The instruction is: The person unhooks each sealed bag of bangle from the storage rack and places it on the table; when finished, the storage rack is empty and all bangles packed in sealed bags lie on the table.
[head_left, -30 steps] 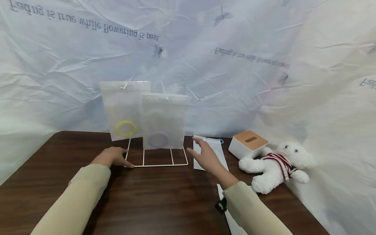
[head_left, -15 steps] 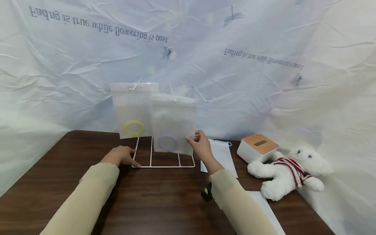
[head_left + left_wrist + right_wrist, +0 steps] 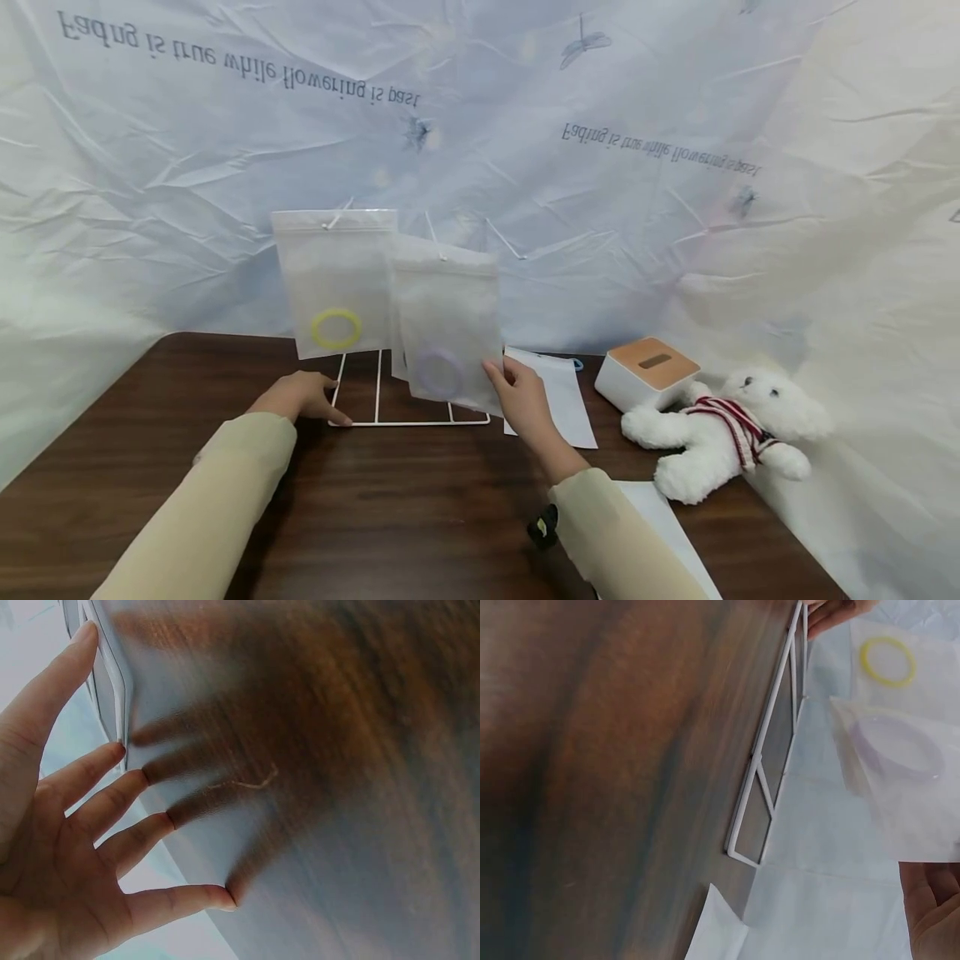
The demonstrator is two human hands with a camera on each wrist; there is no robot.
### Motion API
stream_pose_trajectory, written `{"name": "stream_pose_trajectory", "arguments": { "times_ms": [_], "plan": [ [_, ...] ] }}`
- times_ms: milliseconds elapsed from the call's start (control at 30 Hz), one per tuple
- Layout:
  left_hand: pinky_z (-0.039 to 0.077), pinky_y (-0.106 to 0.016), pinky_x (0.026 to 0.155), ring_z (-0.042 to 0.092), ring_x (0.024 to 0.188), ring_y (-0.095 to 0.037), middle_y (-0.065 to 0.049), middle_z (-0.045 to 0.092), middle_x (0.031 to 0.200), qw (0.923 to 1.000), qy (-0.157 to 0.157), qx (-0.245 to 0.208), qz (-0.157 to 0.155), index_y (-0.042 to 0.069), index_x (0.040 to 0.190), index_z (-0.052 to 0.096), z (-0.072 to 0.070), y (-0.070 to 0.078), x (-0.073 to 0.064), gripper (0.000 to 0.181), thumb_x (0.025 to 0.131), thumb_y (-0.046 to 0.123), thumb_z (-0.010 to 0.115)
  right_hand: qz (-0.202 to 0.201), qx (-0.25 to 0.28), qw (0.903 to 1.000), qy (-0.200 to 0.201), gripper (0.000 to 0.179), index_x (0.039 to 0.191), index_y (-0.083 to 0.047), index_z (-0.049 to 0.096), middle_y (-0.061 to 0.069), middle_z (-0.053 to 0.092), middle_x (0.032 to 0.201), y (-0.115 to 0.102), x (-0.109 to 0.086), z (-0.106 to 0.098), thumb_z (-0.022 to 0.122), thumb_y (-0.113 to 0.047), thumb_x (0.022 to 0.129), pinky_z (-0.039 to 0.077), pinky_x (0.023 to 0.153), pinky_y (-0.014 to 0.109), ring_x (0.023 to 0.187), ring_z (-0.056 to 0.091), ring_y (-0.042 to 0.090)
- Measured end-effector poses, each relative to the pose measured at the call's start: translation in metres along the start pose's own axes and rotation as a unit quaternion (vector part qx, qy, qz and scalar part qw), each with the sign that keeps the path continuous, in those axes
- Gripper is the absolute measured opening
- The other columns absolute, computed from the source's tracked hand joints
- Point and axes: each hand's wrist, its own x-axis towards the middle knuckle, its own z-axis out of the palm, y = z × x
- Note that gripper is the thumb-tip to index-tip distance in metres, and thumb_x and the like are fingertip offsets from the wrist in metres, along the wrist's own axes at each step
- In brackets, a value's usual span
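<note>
Cream sleeves (image 3: 213, 492), black wrist piece (image 3: 543, 527)

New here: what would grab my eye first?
Probably the white teddy bear, lying at the right of the table in a red-striped top. Then, left of centre, a translucent bag showing a yellow ring; beside it, the right hand holds a similar bag with a purple ring.

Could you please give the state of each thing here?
Wire rack: standing, touched by left hand
Yellow-ring bag: hanging
Purple-ring bag: hanging askew, pinched by right hand
Rightmost hook: bare
Slotted box: upright, nothing protruding
Toy bear: reclining
Flat white pieces: lying on table
</note>
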Motion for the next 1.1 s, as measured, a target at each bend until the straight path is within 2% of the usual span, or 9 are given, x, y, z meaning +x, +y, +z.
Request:
{"name": "stream_pose_trajectory", "arguments": {
  "times_ms": [200, 300, 400, 433, 600, 733, 867, 967, 1100],
  "plan": [
    [0.04, -0.062, 0.101, 0.042, 0.128, -0.054, -0.036, 0.043, 0.142, 1.0, -0.004, -0.003, -0.006, -0.005, 0.143, 0.048, 0.002, -0.005, 0.003, 0.094, 0.078, 0.055, 0.079, -0.005, 0.013, 0.9998, -0.017, 0.03, 0.105, -0.013, 0.074, 0.002, 0.073, 0.087, -0.008, -0.019, -0.007, 0.06, -0.038, 0.099, 0.054, 0.069, 0.037, 0.081, 0.067, 0.016],
    [0.039, -0.062, 0.102, 0.041, 0.129, -0.054, -0.036, 0.043, 0.143, 1.0, -0.006, -0.001, -0.008, -0.005, 0.143, 0.048, 0.002, -0.005, 0.004, 0.094, 0.078, 0.055, 0.079, -0.008, 0.025, 0.9992, -0.03, 0.032, 0.095, -0.009, 0.071, -0.001, 0.063, 0.07, -0.013, -0.028, -0.009, 0.06, -0.039, 0.099, 0.046, 0.058, 0.031, 0.064, 0.055, 0.013],
    [0.039, -0.062, 0.102, 0.041, 0.129, -0.055, -0.037, 0.042, 0.142, 0.9999, -0.008, -0.002, -0.01, -0.006, 0.143, 0.048, 0.002, -0.005, 0.002, 0.093, 0.079, 0.054, 0.078, -0.012, 0.044, 0.9981, -0.041, 0.032, 0.091, -0.008, 0.068, -0.001, 0.051, 0.061, -0.018, -0.035, -0.011, 0.06, -0.038, 0.1, 0.04, 0.053, 0.029, 0.056, 0.046, 0.013],
    [0.039, -0.062, 0.102, 0.041, 0.129, -0.055, -0.037, 0.042, 0.142, 0.9999, -0.008, -0.003, -0.01, -0.006, 0.143, 0.047, 0.003, -0.005, 0.001, 0.093, 0.079, 0.054, 0.078, -0.011, 0.05, 0.9977, -0.044, 0.033, 0.09, -0.008, 0.068, -0.001, 0.05, 0.061, -0.02, -0.038, -0.012, 0.059, -0.038, 0.1, 0.04, 0.052, 0.029, 0.055, 0.045, 0.014],
    [0.039, -0.063, 0.101, 0.041, 0.128, -0.056, -0.037, 0.043, 0.142, 1.0, -0.006, -0.006, -0.005, -0.006, 0.143, 0.048, 0.003, -0.005, 0.001, 0.092, 0.079, 0.053, 0.078, -0.011, 0.087, 0.995, -0.049, 0.029, 0.104, -0.009, 0.073, 0.001, 0.066, 0.073, -0.03, -0.047, -0.015, 0.06, -0.034, 0.1, 0.049, 0.059, 0.03, 0.067, 0.059, 0.014],
    [0.04, -0.063, 0.101, 0.042, 0.128, -0.056, -0.037, 0.043, 0.141, 1.0, -0.007, -0.004, -0.002, -0.006, 0.142, 0.048, 0.003, -0.005, 0.001, 0.092, 0.079, 0.053, 0.078, -0.011, 0.102, 0.9932, -0.055, 0.028, 0.103, -0.008, 0.074, 0.003, 0.067, 0.075, -0.037, -0.054, -0.02, 0.061, -0.033, 0.1, 0.05, 0.06, 0.029, 0.069, 0.06, 0.014],
    [0.04, -0.063, 0.101, 0.042, 0.127, -0.056, -0.037, 0.043, 0.141, 1.0, -0.007, -0.005, 0.0, -0.006, 0.142, 0.048, 0.003, -0.004, 0.001, 0.092, 0.078, 0.053, 0.078, -0.005, 0.109, 0.9922, -0.06, 0.03, 0.093, -0.007, 0.071, 0.001, 0.06, 0.067, -0.042, -0.061, -0.026, 0.062, -0.036, 0.099, 0.047, 0.055, 0.028, 0.063, 0.058, 0.015],
    [0.039, -0.063, 0.101, 0.042, 0.128, -0.056, -0.037, 0.043, 0.141, 1.0, -0.004, -0.005, 0.0, -0.006, 0.143, 0.048, 0.002, -0.003, 0.002, 0.093, 0.079, 0.053, 0.078, 0.002, 0.098, 0.9932, -0.064, 0.037, 0.078, -0.006, 0.06, 0.0, 0.046, 0.058, -0.043, -0.068, -0.03, 0.062, -0.036, 0.098, 0.04, 0.049, 0.026, 0.055, 0.049, 0.014],
    [0.04, -0.062, 0.101, 0.042, 0.128, -0.055, -0.037, 0.043, 0.141, 1.0, -0.004, -0.002, -0.004, -0.006, 0.143, 0.047, 0.0, 0.0, 0.003, 0.093, 0.079, 0.053, 0.078, 0.022, 0.088, 0.9924, -0.084, 0.04, 0.072, -0.006, 0.051, -0.001, 0.044, 0.056, -0.04, -0.08, -0.037, 0.061, -0.034, 0.099, 0.039, 0.048, 0.024, 0.052, 0.046, 0.013]
  ]
}}
